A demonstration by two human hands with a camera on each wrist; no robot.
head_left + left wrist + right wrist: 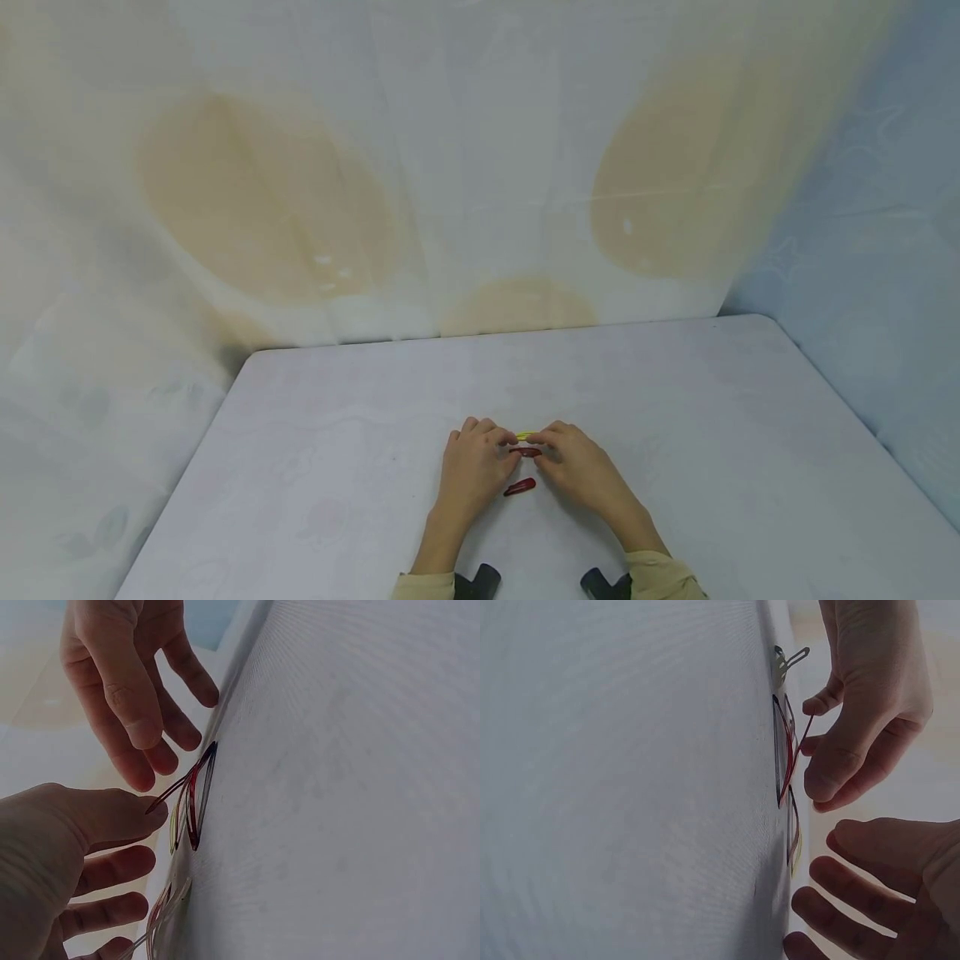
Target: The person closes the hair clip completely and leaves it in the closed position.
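A dark red snap hair clip lies on the white table between my two hands, its prong sprung up and open. My left hand pinches that raised prong between thumb and forefinger, as the right wrist view shows at the clip. My right hand hovers just beside the clip with straight, spread fingers and holds nothing. A yellow clip lies just beyond the red one. A second red clip lies nearer to me, between my wrists.
The white table ends at a pale draped cloth backdrop along its far edge and a bluish one on the right. Black wrist camera mounts show at my sleeves.
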